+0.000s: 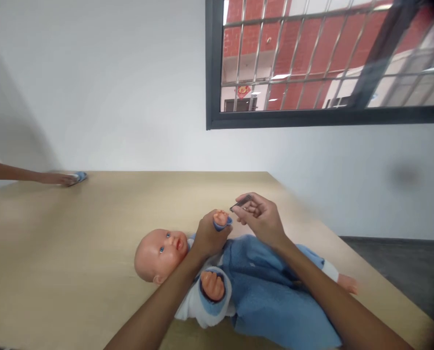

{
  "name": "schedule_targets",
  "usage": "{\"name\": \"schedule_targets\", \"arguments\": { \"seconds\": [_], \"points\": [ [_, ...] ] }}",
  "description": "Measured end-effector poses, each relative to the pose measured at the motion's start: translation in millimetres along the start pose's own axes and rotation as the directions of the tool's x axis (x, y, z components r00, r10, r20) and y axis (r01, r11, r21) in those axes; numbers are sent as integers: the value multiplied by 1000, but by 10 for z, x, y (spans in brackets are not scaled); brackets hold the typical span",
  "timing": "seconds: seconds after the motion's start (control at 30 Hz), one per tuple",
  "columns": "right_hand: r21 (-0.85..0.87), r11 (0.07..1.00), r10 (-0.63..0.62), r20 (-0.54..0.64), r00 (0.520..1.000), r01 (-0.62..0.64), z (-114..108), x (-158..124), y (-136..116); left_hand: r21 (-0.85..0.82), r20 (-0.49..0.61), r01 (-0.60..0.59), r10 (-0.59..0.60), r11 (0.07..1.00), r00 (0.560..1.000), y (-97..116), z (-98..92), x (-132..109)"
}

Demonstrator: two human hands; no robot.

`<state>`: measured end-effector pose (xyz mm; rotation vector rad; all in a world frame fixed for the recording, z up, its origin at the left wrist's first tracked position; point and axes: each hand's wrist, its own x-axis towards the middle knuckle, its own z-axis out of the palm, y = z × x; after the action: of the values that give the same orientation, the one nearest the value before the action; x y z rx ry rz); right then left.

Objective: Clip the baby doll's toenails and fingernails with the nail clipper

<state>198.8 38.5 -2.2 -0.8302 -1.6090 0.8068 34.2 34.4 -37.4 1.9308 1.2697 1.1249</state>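
A baby doll [162,255] in blue and white clothes lies on its back on the wooden table, its head at the left. My left hand [210,236] is wrapped round the doll's far forearm and holds it raised, so the small doll hand [221,217] pokes out above my fingers. Just right of it, my right hand [261,216] pinches a small dark object [241,201] between thumb and fingers; the two do not touch. The doll's near hand [212,286] rests in its white and blue cuff.
Past the far left of the table [103,214], another person's hand [58,179] touches a small blue and white item [78,177]. A barred window [311,118] is in the wall behind. The table's right edge slants down toward the grey floor.
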Motion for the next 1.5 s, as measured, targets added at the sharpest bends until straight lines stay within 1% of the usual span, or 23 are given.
{"name": "schedule_targets", "arguments": {
  "seconds": [0.1,0.2,0.43,0.57,0.73,1.0,1.17,1.37,1.5],
  "points": [
    [26,1000,-1,1,1000,1,-24,22,2,18,-7,6,-6,1000,1000,22,-15,-5],
    [65,997,36,27,999,-38,-43,53,31,20,-31,8,-7,1000,999,48,-17,-5],
    [158,976,134,90,987,-147,-46,42,75,-86,-93,-37,29,996,995,72,-3,-18],
    [213,959,167,99,981,-185,-37,29,58,-134,-96,-48,35,990,995,50,1,-27],
    [245,947,184,113,977,-207,-30,18,28,-150,-96,-37,22,988,995,50,7,-38],
    [208,954,194,125,973,-217,-15,20,33,-177,-84,-54,39,983,996,71,-7,-51],
    [157,966,187,126,974,-206,-7,34,-25,-201,-96,-75,56,977,994,90,-20,-90],
    [51,980,180,193,965,-193,15,151,-100,-232,-101,-90,68,968,993,106,-22,-111],
    [22,982,181,215,960,-190,25,196,-69,-228,-112,-102,78,968,991,91,-18,-104]
  ]
}}
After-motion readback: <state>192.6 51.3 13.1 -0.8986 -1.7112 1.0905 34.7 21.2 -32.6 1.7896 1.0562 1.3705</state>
